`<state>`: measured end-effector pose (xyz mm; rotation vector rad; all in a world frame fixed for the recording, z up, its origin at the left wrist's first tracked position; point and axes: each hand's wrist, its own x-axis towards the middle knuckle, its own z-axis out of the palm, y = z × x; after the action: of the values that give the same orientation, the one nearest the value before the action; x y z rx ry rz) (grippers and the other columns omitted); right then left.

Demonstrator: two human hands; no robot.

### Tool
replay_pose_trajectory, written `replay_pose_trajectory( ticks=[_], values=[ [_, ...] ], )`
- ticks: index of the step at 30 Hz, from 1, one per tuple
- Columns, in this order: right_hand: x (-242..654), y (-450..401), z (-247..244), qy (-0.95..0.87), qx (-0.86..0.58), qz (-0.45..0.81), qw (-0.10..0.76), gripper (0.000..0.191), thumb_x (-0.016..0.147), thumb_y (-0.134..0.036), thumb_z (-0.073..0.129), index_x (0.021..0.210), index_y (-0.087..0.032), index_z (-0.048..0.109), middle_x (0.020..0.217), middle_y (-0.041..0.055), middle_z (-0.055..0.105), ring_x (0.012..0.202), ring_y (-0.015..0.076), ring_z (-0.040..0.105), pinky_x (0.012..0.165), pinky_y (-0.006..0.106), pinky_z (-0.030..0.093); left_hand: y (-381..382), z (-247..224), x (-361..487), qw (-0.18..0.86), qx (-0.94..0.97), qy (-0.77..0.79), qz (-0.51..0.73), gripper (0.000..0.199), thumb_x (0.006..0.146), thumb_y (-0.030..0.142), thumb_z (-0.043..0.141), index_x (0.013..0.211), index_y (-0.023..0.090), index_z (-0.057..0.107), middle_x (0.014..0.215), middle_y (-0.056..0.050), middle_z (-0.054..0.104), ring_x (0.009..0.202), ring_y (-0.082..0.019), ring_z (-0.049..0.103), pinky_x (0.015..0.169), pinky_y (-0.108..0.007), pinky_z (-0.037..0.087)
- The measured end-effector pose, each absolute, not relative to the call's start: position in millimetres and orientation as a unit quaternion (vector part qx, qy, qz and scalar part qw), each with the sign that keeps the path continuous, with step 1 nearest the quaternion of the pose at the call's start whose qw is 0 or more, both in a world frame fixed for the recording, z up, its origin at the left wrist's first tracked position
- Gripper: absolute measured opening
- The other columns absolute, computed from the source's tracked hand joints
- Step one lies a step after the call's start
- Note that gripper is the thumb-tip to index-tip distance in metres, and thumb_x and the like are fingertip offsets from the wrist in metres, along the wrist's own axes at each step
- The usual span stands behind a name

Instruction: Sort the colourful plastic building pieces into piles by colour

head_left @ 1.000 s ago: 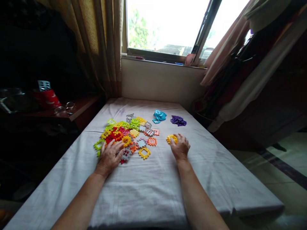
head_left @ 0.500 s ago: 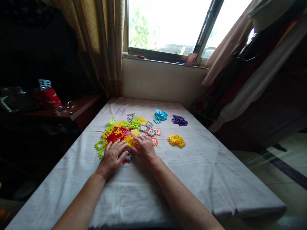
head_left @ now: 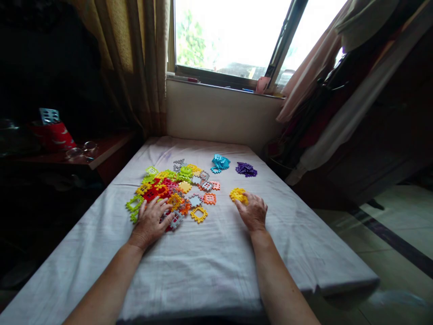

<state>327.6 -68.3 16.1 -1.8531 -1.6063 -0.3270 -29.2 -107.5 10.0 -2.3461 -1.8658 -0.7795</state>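
Note:
My left hand [head_left: 153, 221] lies on the near side of a mixed heap of plastic interlocking building tiles [head_left: 158, 187], fingers spread. The heap has red, yellow, lime green, orange and grey tiles, some with window-like openings. Further right, my right hand [head_left: 253, 210] is at a small pile of yellow tiles [head_left: 238, 195], its thumb and curled fingers closed on yellow tile there; the fingers hide part of it. A yellow square frame tile [head_left: 199, 215] lies apart at the heap's near right edge, below an orange window tile [head_left: 209, 198].
A blue tile pile [head_left: 220, 162] and a purple tile pile [head_left: 246, 169] lie at the back right of the cloth-covered table [head_left: 209, 262]. To the left, a side desk holds a red container [head_left: 54, 136] and glasses [head_left: 79, 151]. Clothes [head_left: 324, 135] hang at the right.
My right hand has moved right, from the mixed heap to the yellow pile. The yellow frame tile now shows at the heap's edge. My left hand stays on the heap; the view has shifted slightly.

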Motion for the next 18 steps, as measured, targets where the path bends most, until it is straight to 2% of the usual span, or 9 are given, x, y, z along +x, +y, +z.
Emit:
replay_pose_trajectory(
  ticks=[5,10,18],
  values=[
    [331,-69,9,-0.604,-0.727,-0.117,0.306,0.026,0.081,-0.035,0.069,0.103,-0.022,0.071,0.116,0.0101,0.07,0.115,0.0282,0.052,0.094,0.04,0.037,-106,6,-32,0.021,-0.75,-0.607,-0.261,0.03,0.086,0.049,0.056,0.102,0.028,0.071,0.132,-0.007,0.067,0.133,-0.033,0.051,0.116,-0.062,0.025],
    [326,-69,7,-0.614,-0.704,-0.133,0.333,0.02,0.081,-0.031,0.067,0.098,-0.022,0.073,0.124,0.0115,0.067,0.12,0.0301,0.051,0.099,0.044,0.037,-103,4,-35,0.022,-0.743,-0.612,-0.27,0.028,0.082,0.05,0.061,0.095,0.028,0.072,0.135,-0.008,0.065,0.133,-0.034,0.052,0.114,-0.064,0.028],
    [265,-77,17,-0.755,-0.537,-0.097,0.364,0.018,0.088,-0.021,0.058,0.099,-0.024,0.073,0.127,0.0063,0.067,0.126,0.0253,0.05,0.106,0.042,0.035,-105,7,-32,0.012,-0.739,-0.612,-0.281,0.018,0.085,0.042,0.06,0.089,0.029,0.072,0.14,-0.006,0.062,0.135,-0.034,0.05,0.114,-0.066,0.026]
  ],
)
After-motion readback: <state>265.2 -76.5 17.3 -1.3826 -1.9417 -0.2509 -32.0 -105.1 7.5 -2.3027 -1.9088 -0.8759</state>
